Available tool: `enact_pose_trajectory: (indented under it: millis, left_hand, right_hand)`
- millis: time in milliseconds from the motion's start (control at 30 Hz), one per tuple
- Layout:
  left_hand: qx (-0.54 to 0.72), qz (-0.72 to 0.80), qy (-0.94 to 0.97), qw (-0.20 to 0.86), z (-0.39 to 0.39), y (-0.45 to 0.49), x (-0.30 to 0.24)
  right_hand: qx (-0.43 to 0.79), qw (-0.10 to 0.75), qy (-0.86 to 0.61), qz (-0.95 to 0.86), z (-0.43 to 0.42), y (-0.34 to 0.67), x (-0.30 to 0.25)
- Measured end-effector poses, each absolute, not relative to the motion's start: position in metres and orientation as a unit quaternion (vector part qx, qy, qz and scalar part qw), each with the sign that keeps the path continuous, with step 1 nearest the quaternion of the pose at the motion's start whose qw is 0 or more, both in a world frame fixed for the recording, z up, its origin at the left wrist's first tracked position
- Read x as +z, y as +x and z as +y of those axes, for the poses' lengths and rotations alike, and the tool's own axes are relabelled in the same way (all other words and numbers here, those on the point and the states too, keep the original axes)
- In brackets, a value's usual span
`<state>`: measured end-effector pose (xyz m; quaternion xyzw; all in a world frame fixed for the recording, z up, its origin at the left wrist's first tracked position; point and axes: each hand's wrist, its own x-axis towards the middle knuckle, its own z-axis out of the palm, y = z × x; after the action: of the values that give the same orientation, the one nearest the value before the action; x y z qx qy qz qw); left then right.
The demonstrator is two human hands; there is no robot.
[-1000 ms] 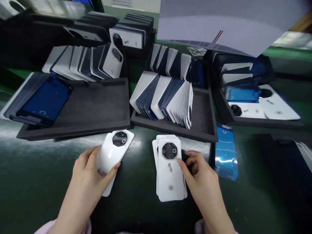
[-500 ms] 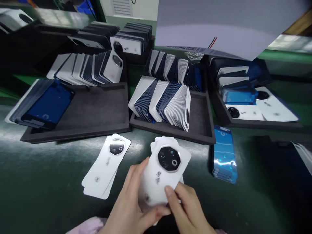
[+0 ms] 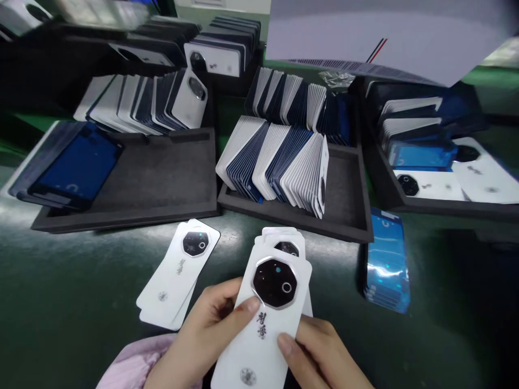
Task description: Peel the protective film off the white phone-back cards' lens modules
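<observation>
Both of my hands hold one white phone back cover [image 3: 265, 324] with a black octagonal camera plate, raised above the dark green table. My left hand [image 3: 211, 321] grips its left edge, thumb on the face near the camera plate. My right hand [image 3: 314, 351] pinches its lower right side with the thumb on top. Under it lies a small pile of white covers [image 3: 290, 243]. A second pile of white covers [image 3: 178, 278] rests on the table to the left.
Black foam trays stand behind: the left tray [image 3: 154, 183] with fanned covers at its back, the middle tray [image 3: 344, 200] packed with standing covers, a right tray [image 3: 385, 178] with flat ones. A stack of blue film sheets [image 3: 387, 262] lies right. A grey sheet [image 3: 365, 32] hangs above.
My left hand put its cover on the left pile and came over to the middle. Both hands lifted the top cover off the middle pile and drew it toward me.
</observation>
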<state>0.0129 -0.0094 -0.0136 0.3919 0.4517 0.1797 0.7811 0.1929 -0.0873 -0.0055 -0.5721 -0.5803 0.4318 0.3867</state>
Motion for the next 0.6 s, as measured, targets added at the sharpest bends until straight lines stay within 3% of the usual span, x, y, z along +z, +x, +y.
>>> enact_pose_trajectory:
  millis: [67,233,367,467,533,600]
  left_hand:
    - [0.173,0.457,0.413,0.768,-0.012,0.013,-0.016]
    - [0.173,0.457,0.510,0.708,-0.019,0.015,-0.025]
    - [0.179,0.442,0.572,0.668,-0.020,0.017,-0.026]
    - [0.158,0.454,0.557,0.677,-0.021,0.018,-0.025]
    - [0.144,0.469,0.523,0.697,-0.022,0.017,-0.025]
    - [0.143,0.482,0.488,0.714,-0.022,0.017,-0.025]
  right_hand:
    - [0.372,0.388,-0.624,-0.568,-0.088,0.195,-0.014]
    - [0.040,0.386,-0.669,-0.634,-0.086,0.196,-0.028]
    - [0.059,0.358,-0.636,-0.681,-0.084,0.195,-0.024]
    - [0.120,0.429,-0.674,-0.589,-0.089,0.199,-0.018]
    - [0.096,0.496,-0.701,-0.503,-0.097,0.200,-0.015]
    - [0.065,0.508,-0.686,-0.517,-0.106,0.198,-0.012]
